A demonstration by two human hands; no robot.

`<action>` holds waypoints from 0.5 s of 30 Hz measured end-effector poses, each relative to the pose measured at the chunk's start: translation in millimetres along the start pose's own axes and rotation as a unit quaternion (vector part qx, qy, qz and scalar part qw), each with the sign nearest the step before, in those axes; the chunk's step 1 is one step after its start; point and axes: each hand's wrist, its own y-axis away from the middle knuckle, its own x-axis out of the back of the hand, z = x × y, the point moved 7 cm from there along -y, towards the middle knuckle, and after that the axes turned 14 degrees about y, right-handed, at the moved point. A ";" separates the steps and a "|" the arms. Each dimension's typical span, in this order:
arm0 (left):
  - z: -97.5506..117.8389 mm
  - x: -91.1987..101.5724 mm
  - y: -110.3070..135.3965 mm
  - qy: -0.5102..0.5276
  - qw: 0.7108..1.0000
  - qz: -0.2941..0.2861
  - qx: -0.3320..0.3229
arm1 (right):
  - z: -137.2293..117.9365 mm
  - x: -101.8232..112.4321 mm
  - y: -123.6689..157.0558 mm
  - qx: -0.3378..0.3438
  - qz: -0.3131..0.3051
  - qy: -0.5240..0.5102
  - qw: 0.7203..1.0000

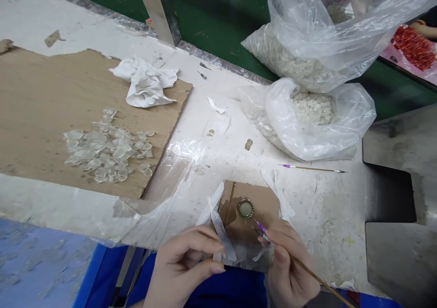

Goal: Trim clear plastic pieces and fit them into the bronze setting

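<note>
My right hand [290, 260] grips a thin brown-handled paintbrush [312, 276] with a purple band near its tip, which points towards a small brown cardboard piece [262, 198]. On that cardboard lies a round dark-metal setting [246, 208] with a beaded edge and a pale round centre; the brush tip is just below and to its right, apart from it. My left hand [189, 262] is closed in a pinch at the cardboard's lower left. Between its fingertips is a small translucent piece [217, 256], partly hidden. Strips of whitish tape [223, 237] run along the cardboard's sides.
A larger cardboard sheet [44, 107] at left carries a heap of clear flakes [109, 148] and a crumpled white cloth [146, 82]. Plastic bags [290, 135] of pale pieces stand at the back right. A second brush [314, 168] lies on the white table [211, 157].
</note>
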 end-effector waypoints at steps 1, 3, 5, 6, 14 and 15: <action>-4.1 0.0 -0.3 0.027 0.999 0.000 0.021 | 1.8 -2.4 -2.7 -0.001 -0.016 0.030 0.999; -11.9 -1.9 -0.9 0.080 0.995 -0.002 0.061 | 3.7 -6.7 -6.7 0.005 -0.037 0.066 0.997; -18.3 -5.7 -1.1 0.134 0.986 -0.002 0.101 | 3.9 -9.0 -8.1 0.008 -0.041 0.069 0.997; -20.9 -8.0 -0.8 0.158 0.980 0.000 0.119 | 3.4 -10.0 -7.9 0.007 -0.040 0.068 0.997; -33.9 -28.9 6.3 0.307 0.930 -0.018 0.201 | -21.1 -0.7 -5.2 -0.031 0.094 -0.190 0.977; -35.3 -30.0 6.9 0.311 0.928 -0.024 0.202 | -23.7 -3.8 -4.9 -0.039 0.073 -0.196 0.977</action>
